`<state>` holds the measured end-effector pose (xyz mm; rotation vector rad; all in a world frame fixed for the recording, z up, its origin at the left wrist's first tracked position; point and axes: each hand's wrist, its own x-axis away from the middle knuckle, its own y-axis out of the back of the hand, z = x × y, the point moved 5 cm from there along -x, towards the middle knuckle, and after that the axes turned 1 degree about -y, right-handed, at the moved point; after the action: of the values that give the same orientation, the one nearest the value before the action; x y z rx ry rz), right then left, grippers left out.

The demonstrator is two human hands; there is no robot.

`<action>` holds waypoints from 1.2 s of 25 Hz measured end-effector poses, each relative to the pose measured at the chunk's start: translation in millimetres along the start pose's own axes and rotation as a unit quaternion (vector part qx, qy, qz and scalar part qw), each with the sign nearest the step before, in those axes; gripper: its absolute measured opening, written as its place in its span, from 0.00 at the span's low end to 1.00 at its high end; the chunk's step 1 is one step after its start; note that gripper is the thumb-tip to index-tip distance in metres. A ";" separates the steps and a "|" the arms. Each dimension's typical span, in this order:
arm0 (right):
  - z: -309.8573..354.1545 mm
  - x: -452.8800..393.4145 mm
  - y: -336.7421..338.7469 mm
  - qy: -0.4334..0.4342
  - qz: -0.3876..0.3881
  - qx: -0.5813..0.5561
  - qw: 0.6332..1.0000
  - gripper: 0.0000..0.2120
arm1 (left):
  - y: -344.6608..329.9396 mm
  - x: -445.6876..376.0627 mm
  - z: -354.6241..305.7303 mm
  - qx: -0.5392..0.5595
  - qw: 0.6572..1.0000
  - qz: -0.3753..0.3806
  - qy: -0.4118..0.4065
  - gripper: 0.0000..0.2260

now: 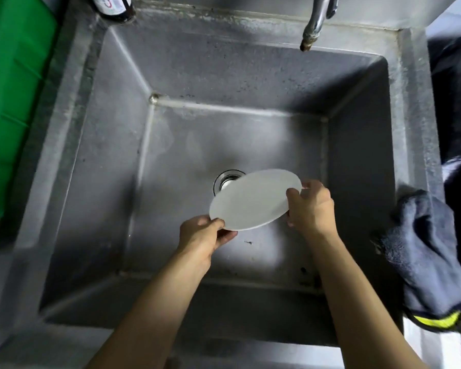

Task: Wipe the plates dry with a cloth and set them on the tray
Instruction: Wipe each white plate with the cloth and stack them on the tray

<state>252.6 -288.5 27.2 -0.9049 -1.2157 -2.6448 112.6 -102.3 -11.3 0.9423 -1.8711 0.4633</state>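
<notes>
- Both hands have a grip on one white plate [254,199]: the left hand [204,235] pinches its lower-left rim, thumb on top and fingers underneath, and the right hand [310,206] pinches the right rim with curled fingers.
- The plate is held tilted in the air over the basin of the steel sink [96,161], a little right of the frame's centre, partly covering the drain [225,179] from view.
- Step in hand, as I judge it: the plate is held over the sink, perhaps to drain; drying has not begun, since neither hand holds a cloth.
- The dark blue cloth [423,249] lies draped over the sink's right edge, at the right of the frame, near the right hand but apart from it.
- The next move calls for one hand to let go and take up the cloth while the other carries the plate alone by its rim; a wet rim may slip, so that grip should be firm.
- No tray shows in this view.
- Count: one plate, one cloth, one faucet [317,20] at the top of the frame, one dark bottle [113,6] at the upper left, two hands.
- A green sheet [8,102] fills the left edge.
</notes>
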 end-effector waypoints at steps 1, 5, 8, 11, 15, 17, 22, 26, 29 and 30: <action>-0.1 4.9 -0.7 0.006 0.001 0.003 1.000 0.16 | 4.2 2.0 -2.6 -0.002 1.000 -0.002 -0.012 0.07; -14.3 23.1 -8.3 -0.048 0.019 0.001 0.999 0.10 | 19.1 15.1 -5.3 -0.009 1.000 -0.022 0.010 0.04; -16.4 32.9 -11.0 -0.024 0.020 -0.031 0.999 0.05 | 25.8 17.1 -14.8 -0.022 0.998 -0.019 -0.052 0.06; -27.0 39.8 -20.1 -0.076 0.057 -0.036 0.995 0.12 | 31.3 19.1 -14.9 -0.019 0.999 -0.037 -0.029 0.03; -31.3 49.1 -17.8 -0.053 0.033 -0.085 0.994 0.14 | 31.4 23.9 -20.9 0.002 0.997 -0.001 -0.074 0.07; -29.3 59.9 -15.5 -0.027 0.027 -0.150 0.988 0.17 | 29.3 30.8 -22.3 0.024 0.996 0.046 -0.070 0.09; -26.6 92.6 -19.2 -0.028 0.032 -0.275 0.961 0.11 | 6.0 64.6 -8.1 0.076 0.973 0.217 -0.015 0.19; -34.2 107.8 -1.6 -0.030 0.054 -0.285 0.957 0.12 | 3.0 81.7 -12.9 0.122 0.966 0.229 -0.021 0.23; -37.3 113.7 40.2 0.041 -0.043 -0.157 0.986 0.14 | 4.0 95.0 -17.7 0.093 0.968 0.229 -0.039 0.24; -37.5 116.1 62.2 0.089 -0.101 -0.115 0.984 0.15 | 4.2 101.7 -19.5 0.079 0.969 0.230 -0.045 0.24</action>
<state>159.4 -339.6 113.5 -0.5790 -1.0254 -2.9997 95.7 -128.5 87.6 0.6298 -2.1652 0.8713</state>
